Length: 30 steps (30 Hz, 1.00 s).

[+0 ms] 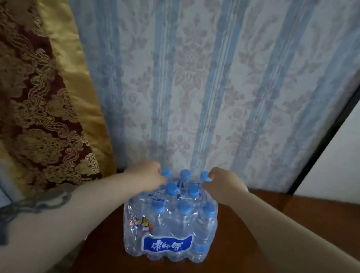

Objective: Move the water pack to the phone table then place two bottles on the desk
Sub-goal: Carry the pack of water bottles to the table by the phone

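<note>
The left hand (146,174) is clenched on the far-left top of the water pack (170,223), which stands upright on the dark wooden desk (239,249); the right hand (223,185) pinches its far-right wrap.

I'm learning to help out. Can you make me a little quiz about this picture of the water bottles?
1. True or false: the water pack stands on a wooden table.
2. What colour are the bottle caps?
3. Where are the left hand and right hand? A) flat on the table B) at the far top corners of the pack C) on the curtain

Key: 1 true; 2 blue; 3 B
</note>
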### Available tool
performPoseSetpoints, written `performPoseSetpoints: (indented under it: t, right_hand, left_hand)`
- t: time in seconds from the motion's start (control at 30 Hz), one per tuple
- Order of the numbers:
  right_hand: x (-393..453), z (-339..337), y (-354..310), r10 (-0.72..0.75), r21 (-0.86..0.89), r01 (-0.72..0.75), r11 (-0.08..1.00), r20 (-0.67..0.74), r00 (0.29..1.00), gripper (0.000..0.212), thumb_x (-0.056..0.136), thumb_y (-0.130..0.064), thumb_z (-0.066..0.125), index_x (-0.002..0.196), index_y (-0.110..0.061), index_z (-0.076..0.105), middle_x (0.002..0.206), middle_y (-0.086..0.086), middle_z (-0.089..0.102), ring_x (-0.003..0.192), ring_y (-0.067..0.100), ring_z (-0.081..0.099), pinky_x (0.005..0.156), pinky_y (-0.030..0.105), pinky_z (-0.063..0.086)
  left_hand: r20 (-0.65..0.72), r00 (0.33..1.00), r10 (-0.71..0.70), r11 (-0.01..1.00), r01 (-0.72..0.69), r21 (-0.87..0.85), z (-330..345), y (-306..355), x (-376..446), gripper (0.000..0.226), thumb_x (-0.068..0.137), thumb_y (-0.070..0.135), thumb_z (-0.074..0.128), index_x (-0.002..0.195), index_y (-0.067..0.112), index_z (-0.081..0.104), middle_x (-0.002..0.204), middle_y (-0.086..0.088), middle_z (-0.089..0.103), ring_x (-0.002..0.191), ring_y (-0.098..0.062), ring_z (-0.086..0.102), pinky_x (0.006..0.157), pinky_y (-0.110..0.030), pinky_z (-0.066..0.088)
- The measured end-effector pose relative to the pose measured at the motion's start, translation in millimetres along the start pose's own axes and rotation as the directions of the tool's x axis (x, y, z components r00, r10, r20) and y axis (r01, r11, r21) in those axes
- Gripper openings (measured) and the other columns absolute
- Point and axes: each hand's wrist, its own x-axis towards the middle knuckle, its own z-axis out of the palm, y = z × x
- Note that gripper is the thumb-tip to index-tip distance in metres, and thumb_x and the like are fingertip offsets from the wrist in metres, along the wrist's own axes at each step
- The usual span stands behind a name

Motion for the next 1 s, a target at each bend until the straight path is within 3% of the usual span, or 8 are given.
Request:
performPoseSetpoints:
  t: [0.1,0.23,0.3,0.37,0.47,0.57,0.77,1.0]
  right_hand:
    - [20,31,-2,0.094,0.152,-0.093,0.984,-0.001,0.996,0.047,0.091,-0.038,0.051,0.132,-0.015,0.048,0.131,0.013,0.054,0.112,0.033,0.056,0.087,0.039,0.050]
    - [28,76,10,0.210,0.447,-0.176,0.877,-0.028,0.977,0.071,0.089,-0.052,0.054,0.145,-0.017,0.028,0.142,0.016,0.042,0.125,0.034,0.046,0.098,0.044,0.042]
    - [31,85,16,0.300,0.539,-0.254,0.803,0.004,0.954,0.085,0.083,-0.064,0.055,0.146,-0.013,0.028,0.141,0.015,0.045,0.120,0.030,0.051,0.093,0.043,0.047]
    - [34,88,20,0.375,0.653,-0.355,0.669,0.116,0.920,0.095,0.073,-0.069,0.063,0.142,-0.011,0.035,0.129,0.013,0.056,0.100,0.024,0.059,0.074,0.036,0.049]
    - [35,86,29,0.389,0.755,-0.417,0.506,0.231,0.892,0.103,0.057,-0.071,0.074,0.134,-0.010,0.043,0.109,0.010,0.065,0.084,0.017,0.063,0.058,0.027,0.047]
    - [33,92,42,0.424,0.839,-0.412,0.355,0.248,0.871,0.102,0.045,-0.063,0.085,0.126,-0.011,0.051,0.110,0.010,0.067,0.094,0.024,0.067,0.077,0.040,0.058]
    - [8,106,52,0.506,0.897,-0.327,0.296,0.143,0.851,0.066,0.060,-0.054,0.083,0.111,-0.018,0.062,0.100,0.002,0.070,0.088,0.022,0.070,0.079,0.042,0.060]
    - [-54,116,77,0.653,0.960,-0.232,0.157,0.075,0.753,0.037,0.060,-0.054,0.083,0.084,-0.039,0.060,0.100,-0.002,0.072,0.090,0.023,0.071,0.079,0.047,0.060]
  left_hand:
    - [-0.042,0.999,0.015,0.997,-0.011,0.081,18,-17,19,0.044,0.090,0.049,0.059,0.125,0.023,0.063,0.129,-0.007,0.059,0.121,-0.027,0.052,0.096,-0.039,0.047]
    - [-0.138,0.990,-0.004,0.999,0.011,0.046,48,-50,19,0.080,0.083,0.055,0.067,0.152,0.037,0.030,0.159,-0.005,0.021,0.144,-0.030,0.019,0.111,-0.045,0.036]
    - [-0.213,0.972,-0.100,0.985,0.066,-0.160,60,-62,18,0.094,0.077,0.049,0.076,0.153,0.032,0.025,0.153,-0.008,0.033,0.140,-0.029,0.032,0.107,-0.043,0.038]
    - [-0.233,0.938,-0.255,0.899,0.142,-0.414,71,-67,17,0.095,0.069,0.042,0.083,0.148,0.019,0.036,0.141,-0.011,0.049,0.129,-0.030,0.048,0.100,-0.039,0.043]
    - [-0.050,0.908,-0.416,0.704,0.286,-0.650,84,-68,13,0.082,0.058,0.047,0.083,0.126,0.008,0.059,0.126,-0.017,0.059,0.107,-0.028,0.061,0.089,-0.043,0.056]
    - [0.126,0.896,-0.427,0.487,0.345,-0.802,85,-67,6,0.091,0.046,0.046,0.083,0.124,0.007,0.058,0.112,-0.017,0.071,0.092,-0.031,0.073,0.077,-0.048,0.063]
    - [0.127,0.938,-0.322,0.620,0.310,-0.721,79,-53,-1,0.069,0.047,0.044,0.083,0.104,0.013,0.060,0.094,-0.008,0.075,0.085,-0.028,0.074,0.085,-0.053,0.059]
    - [0.220,0.971,-0.094,0.683,0.224,-0.696,90,-22,-7,0.096,0.039,0.070,0.083,0.118,0.018,0.066,0.113,-0.005,0.074,0.100,-0.024,0.072,0.094,-0.052,0.055]
